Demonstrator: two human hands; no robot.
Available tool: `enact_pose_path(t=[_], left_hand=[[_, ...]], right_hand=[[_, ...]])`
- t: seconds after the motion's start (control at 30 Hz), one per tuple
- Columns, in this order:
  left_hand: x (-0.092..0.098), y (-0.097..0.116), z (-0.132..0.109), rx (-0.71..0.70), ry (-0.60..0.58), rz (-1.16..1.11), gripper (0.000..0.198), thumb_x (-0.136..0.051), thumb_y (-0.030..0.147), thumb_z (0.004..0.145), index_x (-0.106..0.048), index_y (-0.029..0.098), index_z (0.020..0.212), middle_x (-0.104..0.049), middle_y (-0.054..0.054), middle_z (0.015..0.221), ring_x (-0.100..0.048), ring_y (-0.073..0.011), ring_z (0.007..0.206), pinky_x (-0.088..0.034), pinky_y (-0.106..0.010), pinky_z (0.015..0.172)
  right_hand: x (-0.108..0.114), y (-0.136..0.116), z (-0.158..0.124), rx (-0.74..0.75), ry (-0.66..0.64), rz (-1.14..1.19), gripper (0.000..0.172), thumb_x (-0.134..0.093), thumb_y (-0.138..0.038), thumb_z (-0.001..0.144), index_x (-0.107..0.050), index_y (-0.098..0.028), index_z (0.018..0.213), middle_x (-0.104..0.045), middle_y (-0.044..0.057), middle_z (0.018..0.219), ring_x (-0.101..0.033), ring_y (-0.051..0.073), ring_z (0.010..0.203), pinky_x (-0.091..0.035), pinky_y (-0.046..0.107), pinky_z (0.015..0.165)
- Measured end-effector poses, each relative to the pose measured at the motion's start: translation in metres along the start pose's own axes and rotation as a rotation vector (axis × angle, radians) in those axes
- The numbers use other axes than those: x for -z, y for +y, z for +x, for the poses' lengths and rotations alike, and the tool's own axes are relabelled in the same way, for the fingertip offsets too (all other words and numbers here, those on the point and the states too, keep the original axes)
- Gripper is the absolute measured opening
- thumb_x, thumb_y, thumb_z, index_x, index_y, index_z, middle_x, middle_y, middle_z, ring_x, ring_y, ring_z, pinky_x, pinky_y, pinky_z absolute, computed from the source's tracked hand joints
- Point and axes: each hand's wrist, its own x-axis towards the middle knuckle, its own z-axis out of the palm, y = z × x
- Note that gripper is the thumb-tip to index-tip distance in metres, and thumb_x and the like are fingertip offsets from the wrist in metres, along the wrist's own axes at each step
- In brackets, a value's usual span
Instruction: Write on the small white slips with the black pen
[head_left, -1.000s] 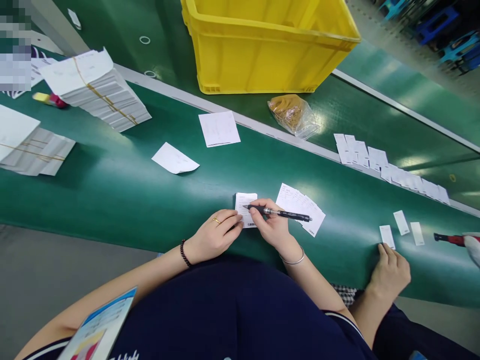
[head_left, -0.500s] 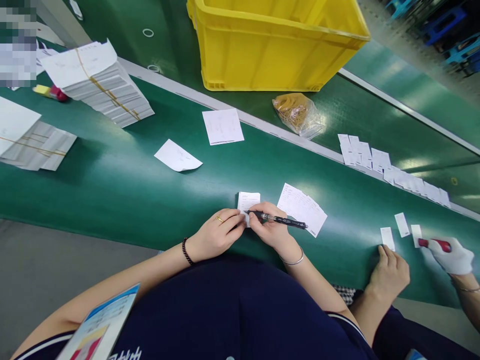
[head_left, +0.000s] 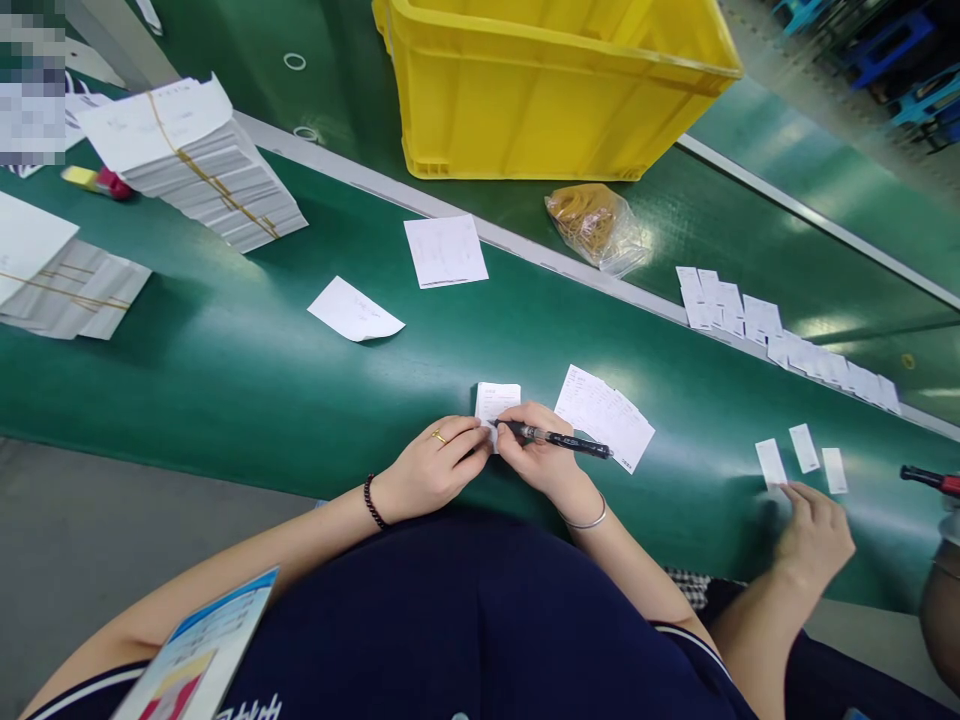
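Note:
A small stack of printed paper slips [head_left: 496,396] lies on the green bench in front of me. My right hand [head_left: 538,455] is closed around a black pen [head_left: 562,438], its tip on or just above the top slip. At the stack's left and lower edge, the fingers of my left hand [head_left: 439,462] are pressed together and hold it in place. Fanned printed slips [head_left: 606,415] lie just right of my right hand. Beyond the stack are a curled white sheet [head_left: 354,310] and a square bundle of paper [head_left: 445,252].
Thick paper stacks [head_left: 202,165] bound with rubber bands stand at the left. Behind the bench's metal edge sit a yellow crate [head_left: 525,110] and a bag of rubber bands [head_left: 592,222]. A co-worker's hand [head_left: 816,530] is at the right near several small slips [head_left: 803,449].
My hands and the pen have barely moved. At the right, the co-worker's gloved hand with the red tool has pulled back to the right, and their bare hand has shifted right.

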Motion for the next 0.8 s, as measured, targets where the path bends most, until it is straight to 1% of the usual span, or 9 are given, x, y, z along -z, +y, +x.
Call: enact_pose_path(t=[0.17,0.3,0.37,0.43,0.5,0.53,0.57,0.63,0.8], left_hand=[[-0.002,0.000,-0.003,0.025,-0.006,-0.040,0.019,-0.056,0.007,0.090,-0.064,0.013,0.105,-0.068,-0.012,0.104,-0.062,-0.0231,0.108,-0.059,-0.041,0.090],[-0.001,0.000,-0.003,0.009,-0.009,-0.011,0.016,-0.058,0.006,0.089,-0.064,0.012,0.102,-0.067,-0.012,0.104,-0.063,-0.0232,0.106,-0.060,-0.040,0.090],[0.000,0.000,-0.001,0.002,-0.010,0.011,0.014,-0.058,0.006,0.089,-0.064,0.012,0.100,-0.068,-0.012,0.102,-0.063,-0.0228,0.104,-0.060,-0.040,0.089],[0.001,0.000,0.001,-0.007,-0.007,0.022,0.013,-0.059,0.005,0.088,-0.063,0.011,0.098,-0.068,-0.012,0.101,-0.063,-0.0227,0.103,-0.061,-0.039,0.088],[0.002,0.000,0.002,-0.014,0.001,0.025,0.012,-0.060,0.004,0.087,-0.063,0.010,0.097,-0.068,-0.012,0.100,-0.063,-0.0228,0.102,-0.061,-0.039,0.087],[0.001,0.001,0.002,-0.013,0.006,0.024,0.012,-0.060,0.003,0.087,-0.063,0.010,0.097,-0.068,-0.012,0.101,-0.063,-0.0228,0.101,-0.061,-0.039,0.086],[0.001,0.001,0.002,-0.010,0.013,0.023,0.012,-0.060,0.004,0.087,-0.063,0.010,0.097,-0.068,-0.012,0.101,-0.063,-0.0227,0.101,-0.061,-0.039,0.086],[0.000,0.000,0.001,0.005,0.014,0.018,0.013,-0.058,0.004,0.088,-0.063,0.012,0.097,-0.067,-0.011,0.102,-0.064,-0.0221,0.102,-0.062,-0.039,0.085],[-0.001,0.000,-0.001,0.011,0.001,0.021,0.016,-0.056,0.005,0.089,-0.062,0.014,0.100,-0.068,-0.010,0.103,-0.063,-0.0217,0.103,-0.061,-0.040,0.086]], right_hand=[[0.000,0.000,0.000,-0.003,0.000,-0.002,0.008,-0.057,-0.018,0.082,-0.063,-0.023,0.078,-0.066,0.000,0.066,-0.062,0.014,0.059,-0.053,0.028,0.059],[-0.001,0.000,-0.001,-0.002,0.014,-0.002,0.008,-0.057,-0.017,0.082,-0.062,-0.022,0.078,-0.066,0.000,0.066,-0.062,0.014,0.059,-0.053,0.028,0.059],[-0.001,0.001,-0.002,-0.025,0.013,0.034,0.007,-0.058,-0.018,0.084,-0.063,-0.022,0.079,-0.066,0.000,0.067,-0.062,0.014,0.059,-0.053,0.028,0.058],[0.001,0.003,-0.003,-0.085,0.038,0.090,0.007,-0.057,-0.021,0.087,-0.065,-0.023,0.088,-0.069,0.001,0.074,-0.065,0.015,0.062,-0.054,0.028,0.059],[0.003,0.008,-0.002,-0.141,0.089,0.106,0.016,-0.054,-0.024,0.092,-0.065,-0.025,0.104,-0.073,0.003,0.086,-0.068,0.016,0.072,-0.057,0.031,0.066],[0.005,0.011,-0.001,-0.146,0.109,0.084,0.020,-0.052,-0.024,0.094,-0.064,-0.026,0.111,-0.073,0.004,0.092,-0.068,0.018,0.079,-0.057,0.033,0.071],[0.006,0.014,0.000,-0.137,0.115,0.047,0.023,-0.050,-0.024,0.095,-0.063,-0.027,0.115,-0.073,0.005,0.096,-0.068,0.019,0.084,-0.057,0.035,0.075],[0.007,0.021,0.002,-0.095,0.100,-0.034,0.024,-0.049,-0.024,0.096,-0.064,-0.029,0.115,-0.073,0.005,0.100,-0.065,0.020,0.090,-0.057,0.038,0.077],[0.007,0.026,0.003,-0.053,0.077,-0.098,0.021,-0.051,-0.023,0.096,-0.066,-0.029,0.110,-0.070,0.005,0.092,-0.061,0.020,0.084,-0.056,0.038,0.072]])
